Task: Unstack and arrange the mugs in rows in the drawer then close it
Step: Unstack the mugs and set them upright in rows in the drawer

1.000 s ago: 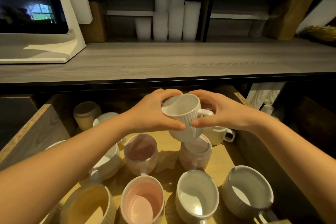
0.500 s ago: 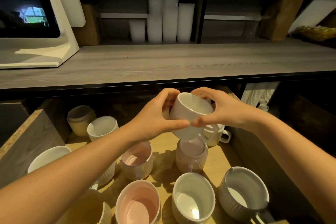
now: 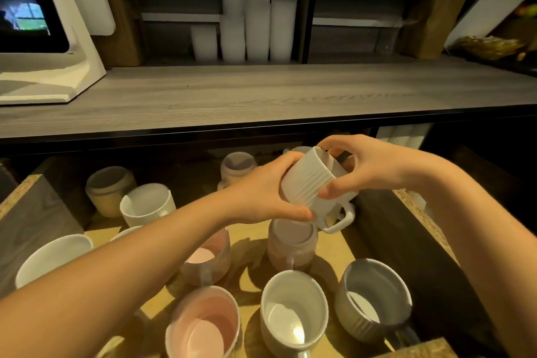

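Both hands hold one white ribbed mug (image 3: pixel 312 183) above the open drawer (image 3: pixel 406 241), tilted with its mouth turned away and its handle low on the right. My left hand (image 3: pixel 261 192) grips its near side and my right hand (image 3: pixel 357 166) clasps its rim and far side. Right below it stands a pink mug (image 3: pixel 290 244). Several more mugs fill the drawer: a pink one (image 3: pixel 203 325), a white one (image 3: pixel 293 311) and a grey one (image 3: pixel 374 299) along the front, another pink one (image 3: pixel 209 259) partly under my left forearm.
White mugs (image 3: pixel 145 203) and a tan mug (image 3: pixel 109 189) stand at the drawer's left and back. A grey wooden counter (image 3: pixel 261 93) overhangs the drawer's rear. On it sit a white screen stand (image 3: pixel 58 67) and stacked white cups (image 3: pixel 255 17).
The white mug has been tipped from mouth-up to mouth-away and carried slightly right, off the pink mug below. Its handle now points downward. Both hands kept hold of it.
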`<state>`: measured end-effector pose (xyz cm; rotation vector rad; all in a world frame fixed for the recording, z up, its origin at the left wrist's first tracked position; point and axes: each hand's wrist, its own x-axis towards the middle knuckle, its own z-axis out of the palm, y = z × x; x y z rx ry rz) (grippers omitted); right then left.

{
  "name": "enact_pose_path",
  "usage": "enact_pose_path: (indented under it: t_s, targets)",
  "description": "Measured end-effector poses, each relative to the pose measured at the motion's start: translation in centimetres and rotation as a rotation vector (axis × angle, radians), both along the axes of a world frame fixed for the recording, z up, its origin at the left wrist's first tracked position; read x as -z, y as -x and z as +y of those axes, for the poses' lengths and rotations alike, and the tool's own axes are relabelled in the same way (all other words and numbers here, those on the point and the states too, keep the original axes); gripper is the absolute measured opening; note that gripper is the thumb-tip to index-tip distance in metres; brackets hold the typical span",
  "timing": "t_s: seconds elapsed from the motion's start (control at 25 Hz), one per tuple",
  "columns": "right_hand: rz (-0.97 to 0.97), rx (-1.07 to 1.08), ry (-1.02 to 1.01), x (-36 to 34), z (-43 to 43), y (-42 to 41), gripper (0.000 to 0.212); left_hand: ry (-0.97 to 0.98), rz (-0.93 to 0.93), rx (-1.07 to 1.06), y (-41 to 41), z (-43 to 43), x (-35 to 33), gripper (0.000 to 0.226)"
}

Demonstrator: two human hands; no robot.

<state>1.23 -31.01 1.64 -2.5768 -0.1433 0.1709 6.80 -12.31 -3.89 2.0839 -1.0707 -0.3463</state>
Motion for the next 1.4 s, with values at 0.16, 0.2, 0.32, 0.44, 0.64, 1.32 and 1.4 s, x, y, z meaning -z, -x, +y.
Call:
enact_pose_path:
  t_s: [0.16, 0.2, 0.32, 0.44, 0.64, 1.32, 1.4]
  targets:
    - [0.013, 0.110, 0.318, 0.9, -0.5, 0.1, 0.084, -0.284, -0.127, -0.025, -0.1, -1.3, 2.0, 0.082]
    - [0.038, 0.128, 0.366, 1.1, -0.7, 0.0, 0.086, -0.373, -0.161, -0.036, -0.1, -1.4, 2.4, 0.081]
    - [0.119, 0.145, 0.461, 2.0, -1.1, -0.3, 0.088, -0.512, -0.215, -0.013, 0.2, -2.0, 3.0, 0.076]
    - [0.164, 0.122, 0.537, 2.9, -0.9, -0.7, 0.088, -0.590, -0.262, -0.001, 0.4, -2.7, 3.4, 0.073]
    - [0.179, 0.115, 0.579, 3.5, -0.8, -1.1, 0.092, -0.606, -0.279, -0.056, 0.5, -2.9, 4.0, 0.071]
    - [0.236, 0.052, 0.624, 6.4, -0.2, -1.7, 0.093, -0.556, -0.320, -0.211, -1.0, -1.3, 5.2, 0.065]
    - [0.268, 0.047, 0.627, 6.7, -0.1, -1.7, 0.094, -0.555, -0.322, -0.213, -1.0, -1.3, 5.2, 0.066]
